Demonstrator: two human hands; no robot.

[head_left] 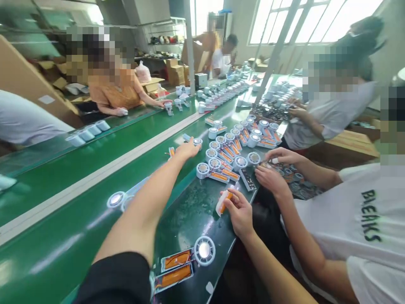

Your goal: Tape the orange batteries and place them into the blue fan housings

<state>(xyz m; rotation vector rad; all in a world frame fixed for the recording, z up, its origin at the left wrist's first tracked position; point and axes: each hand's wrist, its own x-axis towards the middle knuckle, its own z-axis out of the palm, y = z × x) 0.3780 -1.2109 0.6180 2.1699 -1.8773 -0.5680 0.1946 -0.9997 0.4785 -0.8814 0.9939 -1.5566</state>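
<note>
Nearest my view, an open unit with orange strips lies on the bench. Beyond it, my right hand has its fingers closed around a white-and-orange piece, its long axis slanting up and away from me. Farther out I have the left arm stretched forward, the left hand at a pale round-headed unit. The head sits right at the fingertips; the handle points leftward, past the knuckles. I can't tell whether those fingers grip or merely touch. The left is the nearer hand; the right is well apart. Rows of similar units lie beyond, rightward.
</note>
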